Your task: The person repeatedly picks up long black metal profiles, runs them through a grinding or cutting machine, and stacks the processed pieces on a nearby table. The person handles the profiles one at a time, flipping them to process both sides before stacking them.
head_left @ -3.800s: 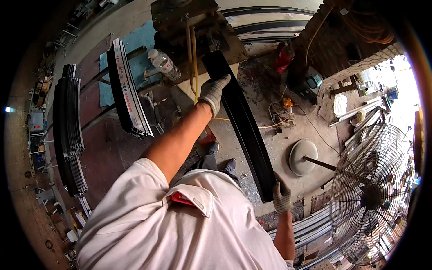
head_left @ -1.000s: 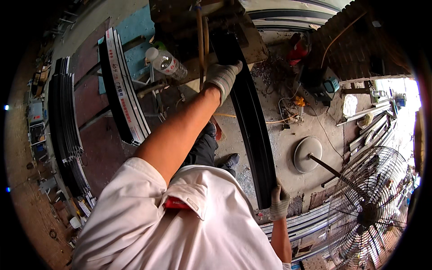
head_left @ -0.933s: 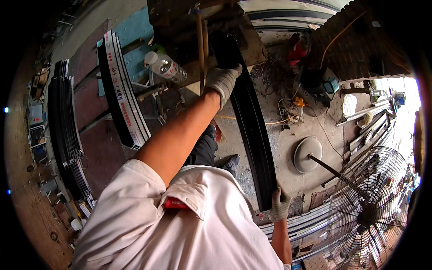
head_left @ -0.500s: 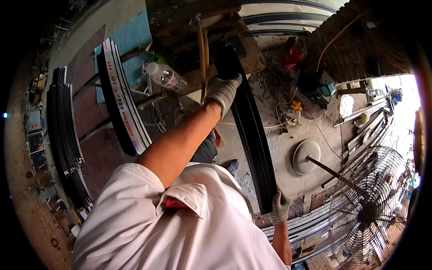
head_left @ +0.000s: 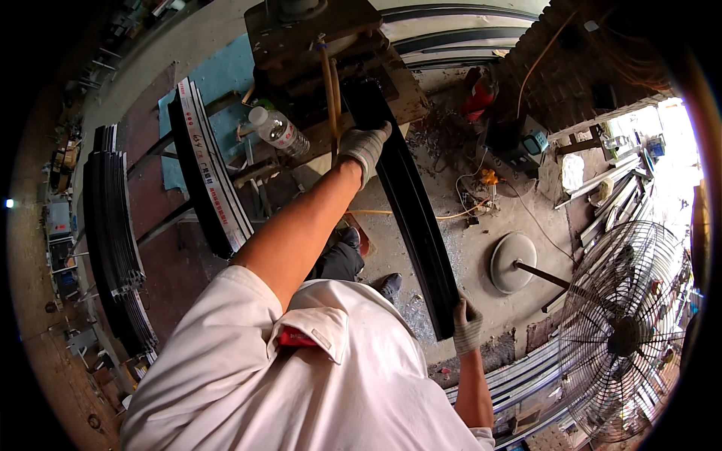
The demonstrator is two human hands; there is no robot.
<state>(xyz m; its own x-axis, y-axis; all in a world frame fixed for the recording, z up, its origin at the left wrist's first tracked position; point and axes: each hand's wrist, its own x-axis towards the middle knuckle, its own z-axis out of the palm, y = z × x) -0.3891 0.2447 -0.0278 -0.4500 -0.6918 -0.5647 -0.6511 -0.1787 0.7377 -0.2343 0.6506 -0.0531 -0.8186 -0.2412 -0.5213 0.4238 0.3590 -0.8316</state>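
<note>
A long black metal profile (head_left: 412, 214) lies slantwise in front of me, its far end on the dark work area of a machine bench (head_left: 412, 107). My left hand (head_left: 365, 150), in a pale knitted glove, is closed on the profile close to that far end. Down at the near end, my right hand (head_left: 467, 328), gloved the same way, grips the profile's outer edge. Tan rods or hoses (head_left: 332, 90) hang just beyond my left hand. A clear plastic bottle (head_left: 280, 132) with a white cap stands to the left of them.
Left of me, a rack holds a bundle of wrapped profiles (head_left: 204, 169) and a stack of black profiles (head_left: 113, 240). A large wire-caged fan (head_left: 624, 334) stands at the right, its round base (head_left: 514, 263) on the floor. Cables, a red container (head_left: 479, 94) and metal strips lie beyond.
The view has shifted, showing more of the machine at the top. Both hands keep hold of the black profile, which has shifted slightly left and up in the picture.
</note>
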